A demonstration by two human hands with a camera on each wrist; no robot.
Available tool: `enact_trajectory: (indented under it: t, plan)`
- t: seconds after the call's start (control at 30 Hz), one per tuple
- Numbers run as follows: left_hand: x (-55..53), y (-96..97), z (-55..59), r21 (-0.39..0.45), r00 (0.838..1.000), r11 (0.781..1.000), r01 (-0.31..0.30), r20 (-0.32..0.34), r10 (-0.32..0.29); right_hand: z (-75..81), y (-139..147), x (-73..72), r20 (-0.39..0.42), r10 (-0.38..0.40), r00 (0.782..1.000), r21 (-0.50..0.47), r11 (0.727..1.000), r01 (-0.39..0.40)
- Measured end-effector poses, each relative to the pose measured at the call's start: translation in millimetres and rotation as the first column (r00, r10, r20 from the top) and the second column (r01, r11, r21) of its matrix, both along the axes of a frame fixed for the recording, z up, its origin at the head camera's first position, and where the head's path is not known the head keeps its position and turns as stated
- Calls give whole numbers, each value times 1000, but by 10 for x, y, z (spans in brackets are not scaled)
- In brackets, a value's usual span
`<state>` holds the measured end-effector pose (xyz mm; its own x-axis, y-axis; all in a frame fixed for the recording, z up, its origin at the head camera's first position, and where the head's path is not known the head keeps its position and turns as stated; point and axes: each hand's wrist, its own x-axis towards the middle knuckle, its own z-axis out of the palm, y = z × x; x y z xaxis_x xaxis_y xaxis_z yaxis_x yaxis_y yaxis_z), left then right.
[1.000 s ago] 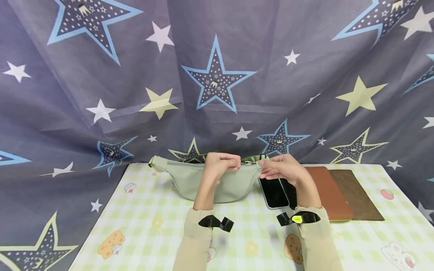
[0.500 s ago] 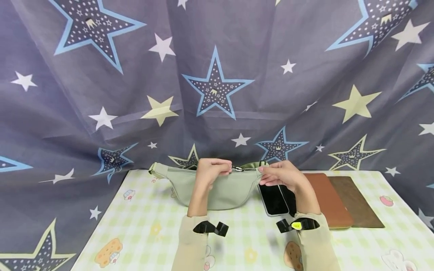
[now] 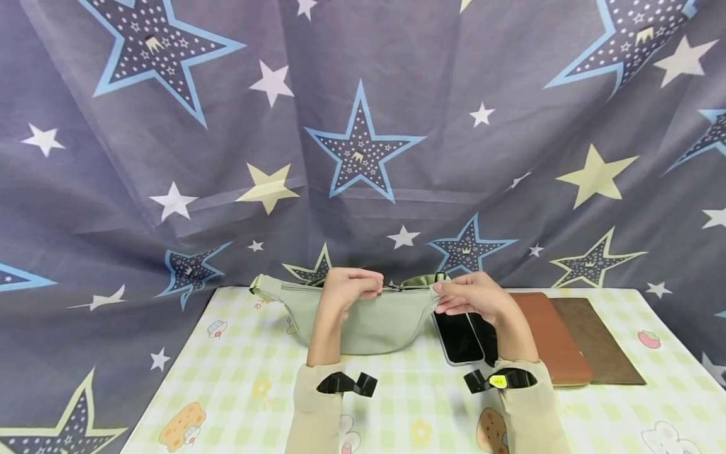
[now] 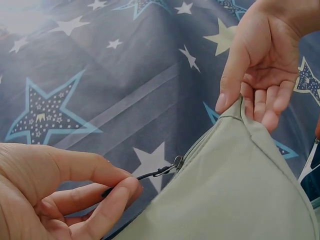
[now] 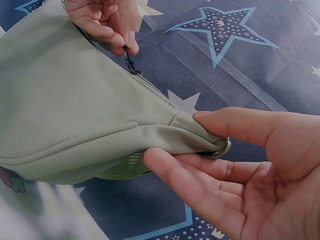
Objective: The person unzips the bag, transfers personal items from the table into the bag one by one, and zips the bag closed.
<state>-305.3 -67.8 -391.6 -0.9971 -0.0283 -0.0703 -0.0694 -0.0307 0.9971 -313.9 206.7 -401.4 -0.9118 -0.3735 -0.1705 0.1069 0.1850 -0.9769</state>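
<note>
We saw a pale green waist bag [image 3: 377, 328] held near the far edge of the table, its zipped edge uppermost and its rounded bottom towards the checked tablecloth [image 3: 227, 391]; we could not tell whether the bottom touched the cloth. The person's left hand [image 3: 346, 291] was at the top edge, and in the left wrist view we saw its thumb and index finger pressed together on the black cord pull [image 4: 148, 175], which ran taut to the metal slider [image 4: 178, 162]. The right hand [image 3: 481, 296] pinched the bag's right end, thumb on the upper side and fingers beneath, as we saw in the right wrist view. Green webbing [image 5: 129, 166] showed under that end.

Just beside the bag, below the right hand, we saw a phone [image 3: 460, 337] lying with its dark screen up, and a black object [image 3: 486, 333] next to it, partly hidden. Farther right, a reddish-brown notebook [image 3: 547, 340] overlapped a dark brown cover [image 3: 602, 340]. We noted 2 beige sleeves [image 3: 535, 410], each with a black strap [image 3: 343, 383], and a grey star-patterned curtain [image 3: 374, 38] behind the table.
</note>
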Motion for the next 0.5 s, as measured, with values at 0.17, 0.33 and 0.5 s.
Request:
enact_trajectory:
  t: [0.17, 0.33, 0.5]
  plan:
    - [8, 14, 3, 15, 1000, 1000, 7, -30, -7, 11, -23, -26, -11, 7, 1000, 4, 1000, -7]
    - [24, 79, 10, 58, 998, 997, 53, -43, -51, 12, -14, -27, 3, 2, 1000, 3, 1000, -2]
    - [41, 134, -3, 36, 994, 994, 104, -23, -103, -8, -4, -6, 2, 4, 1000, 9, 1000, -4]
